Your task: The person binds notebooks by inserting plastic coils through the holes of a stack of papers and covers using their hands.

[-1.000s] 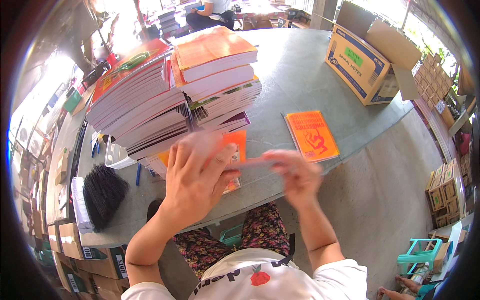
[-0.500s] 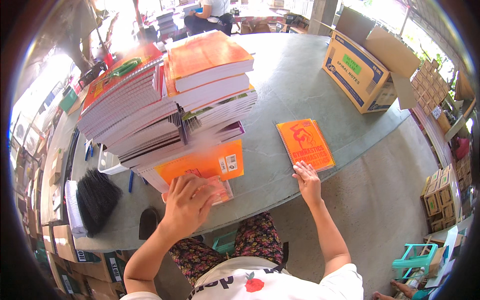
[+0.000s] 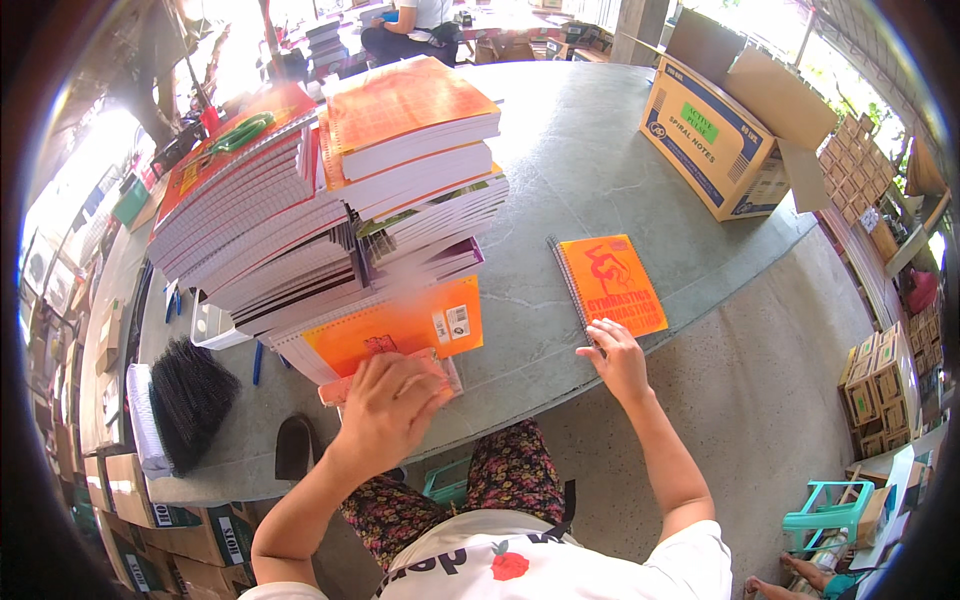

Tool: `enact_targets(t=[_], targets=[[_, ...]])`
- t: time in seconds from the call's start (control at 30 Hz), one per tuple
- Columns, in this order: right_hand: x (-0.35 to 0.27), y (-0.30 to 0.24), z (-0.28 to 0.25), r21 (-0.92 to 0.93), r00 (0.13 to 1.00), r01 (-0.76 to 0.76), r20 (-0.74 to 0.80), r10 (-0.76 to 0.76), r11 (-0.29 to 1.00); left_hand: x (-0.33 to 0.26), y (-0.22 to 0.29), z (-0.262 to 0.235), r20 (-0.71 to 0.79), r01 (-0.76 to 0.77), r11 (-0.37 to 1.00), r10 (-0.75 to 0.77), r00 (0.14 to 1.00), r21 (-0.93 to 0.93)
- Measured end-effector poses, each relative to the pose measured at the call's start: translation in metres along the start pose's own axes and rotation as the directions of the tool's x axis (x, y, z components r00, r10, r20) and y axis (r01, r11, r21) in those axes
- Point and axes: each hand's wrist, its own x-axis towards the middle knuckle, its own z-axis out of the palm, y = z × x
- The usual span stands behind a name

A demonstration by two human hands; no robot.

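Observation:
An orange spiral notebook [image 3: 615,275] with a red gymnast figure lies on the table, its coil along the left side. My right hand [image 3: 618,358] touches its lower left corner, fingers extended and thumb apart. My left hand [image 3: 388,405] is bent over a small pinkish-orange packet [image 3: 338,390] at the foot of a tall stack, its fingers curled onto it. The hand hides most of the packet. Directly behind it, an orange notebook [image 3: 410,325] with a white label sticks out from under the stack of spiral notebooks [image 3: 400,160].
Green-handled scissors [image 3: 240,133] lie on the left stack [image 3: 240,215]. A black brush [image 3: 190,400], a white tray [image 3: 218,325] and blue pens [image 3: 257,363] are at the left. An open carton [image 3: 710,140] stands on the table [image 3: 560,150] at far right. A person [image 3: 410,30] sits beyond.
The notebook at the right, whose right edge showed a second layer, now looks evenly lined up. My right hand has slid slightly toward its lower left corner. My left hand stays over the packet.

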Motion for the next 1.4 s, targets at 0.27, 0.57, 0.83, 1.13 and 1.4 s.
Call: enact_targets(t=[0.27,0.57,0.83,1.13,1.4], targets=[[0.056,0.129,-0.009,0.055,0.829,-0.547,-0.099,0.550,0.835,0.037,0.034,0.134,0.359,0.339,0.737,-0.140,0.923,-0.585],[0.076,0.136,0.036,0.307,0.822,-0.548,0.029,0.569,0.778,0.102,0.023,0.272,0.288,0.735,0.510,-0.695,0.658,-0.448],[0.072,0.112,0.015,0.126,0.930,-0.226,-0.266,0.252,0.966,0.058,0.025,0.092,0.060,0.128,0.863,-0.113,0.992,-0.490],[0.094,-0.162,0.094,0.942,0.909,-0.334,0.325,0.260,-0.007,-0.088,-0.052,0.011,-0.178,0.325,0.432,-0.788,0.589,-0.841],[0.113,-0.212,0.069,0.959,0.871,-0.262,0.188,0.454,0.105,-0.158,-0.188,-0.092,-0.270,0.941,0.271,-0.908,0.320,0.204]])
